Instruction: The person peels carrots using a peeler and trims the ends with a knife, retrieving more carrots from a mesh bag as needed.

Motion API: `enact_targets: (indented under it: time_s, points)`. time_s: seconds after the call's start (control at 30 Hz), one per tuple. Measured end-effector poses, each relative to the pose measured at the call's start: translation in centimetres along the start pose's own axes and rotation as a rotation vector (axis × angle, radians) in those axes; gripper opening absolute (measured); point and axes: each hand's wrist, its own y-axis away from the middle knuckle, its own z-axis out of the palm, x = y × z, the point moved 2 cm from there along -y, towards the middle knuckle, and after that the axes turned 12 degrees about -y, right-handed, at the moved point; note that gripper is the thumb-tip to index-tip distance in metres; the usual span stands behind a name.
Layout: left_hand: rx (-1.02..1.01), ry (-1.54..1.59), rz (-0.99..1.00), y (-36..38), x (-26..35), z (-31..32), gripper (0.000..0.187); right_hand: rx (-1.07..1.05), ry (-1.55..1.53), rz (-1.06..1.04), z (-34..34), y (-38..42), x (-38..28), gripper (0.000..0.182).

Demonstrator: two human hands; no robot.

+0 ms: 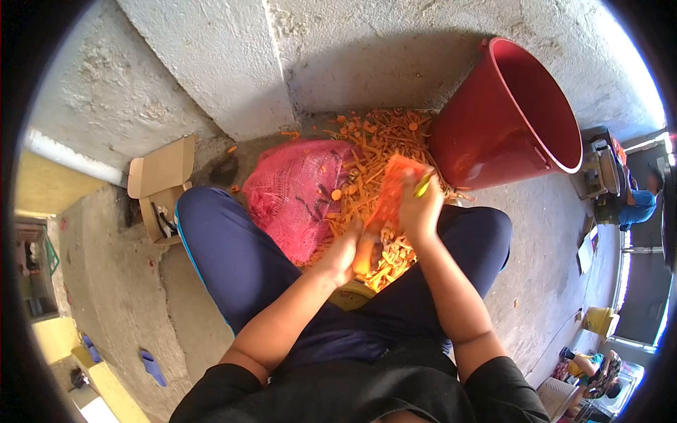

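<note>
My left hand (342, 258) is closed round a carrot (364, 255), whose lower end points toward my lap. My right hand (422, 206) grips a tool with a yellow-green handle (423, 185); its working end is smeared by motion. Between the hands runs a blurred orange-red shape (395, 182). Carrot peelings and pieces (395, 259) fill a yellowish container (355, 287) between my legs, below the hands. Beyond them a large heap of orange peelings (381, 141) lies on the floor against the wall. A pink mesh sack (296, 190) rests left of the heap.
A tall red bucket (465, 127) stands right of the heap, tilted in this view. An opened cardboard box (161, 169) with dark items sits to the left. Blue slippers (151, 366) lie far left. Other people (640, 206) are at the far right, near a yellow crate (598, 321).
</note>
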Motion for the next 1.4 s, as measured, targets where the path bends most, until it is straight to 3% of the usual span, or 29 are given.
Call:
enact_targets:
  time_s: [0.1,0.17,0.2,0.23,0.37,0.57,0.7,0.8,0.9,0.97,1.03,1.13,1.23,1.3,1.4]
  points:
    - [-0.203,-0.005,-0.026,0.9,-0.6,0.8,0.046,0.222,0.037,-0.004,-2.1,-4.1,2.6,0.017]
    - [-0.141,-0.007,0.015,0.1,-0.8,-0.4,0.044,0.265,-0.136,0.113,-3.3,-5.1,2.7,0.017]
    - [-0.111,-0.005,0.046,-0.2,-0.3,-0.4,0.043,0.246,-0.176,0.126,-3.3,-5.0,2.6,0.017]
    - [0.113,0.015,0.044,0.2,0.5,0.3,0.041,0.222,-0.218,0.139,-3.2,-4.5,2.4,0.017]
    - [0.064,0.089,0.047,-0.3,0.1,-1.1,0.041,0.074,-0.242,0.149,-1.8,-1.2,0.9,0.022]
    - [0.087,0.105,0.089,0.0,1.1,0.2,0.043,-0.174,-0.308,0.292,0.4,1.9,0.5,0.016]
    - [0.078,0.097,0.064,0.1,1.0,0.1,0.043,-0.217,-0.114,0.165,0.4,1.8,-1.4,0.015]
    - [0.056,0.02,-0.024,0.0,0.3,-0.8,0.041,-0.087,-0.012,0.09,0.1,0.9,-1.1,0.015]
    - [-0.258,0.051,0.027,0.4,-0.5,-0.4,0.041,0.101,0.044,0.048,-0.9,-2.1,1.0,0.016]
    - [-0.153,-0.049,-0.006,0.3,-0.9,-0.9,0.041,0.224,0.055,0.057,-2.4,-4.1,1.5,0.016]
    - [0.001,-0.018,-0.021,0.5,-0.8,-0.7,0.04,0.237,-0.166,0.132,-3.3,-4.7,1.9,0.016]
    - [0.14,0.009,-0.002,1.0,0.8,0.6,0.037,0.108,-0.216,0.118,-2.6,-2.9,1.6,0.018]
    - [0.101,0.064,0.026,0.5,0.8,-0.1,0.038,-0.052,-0.275,0.217,-1.1,-0.1,-0.1,0.023]
    - [0.079,0.07,0.041,0.2,0.6,-0.5,0.04,-0.157,-0.262,0.175,-0.3,1.1,-0.2,0.022]
    - [0.055,0.064,0.027,0.0,0.6,-0.5,0.041,-0.234,-0.287,0.27,0.1,1.8,-0.4,0.017]
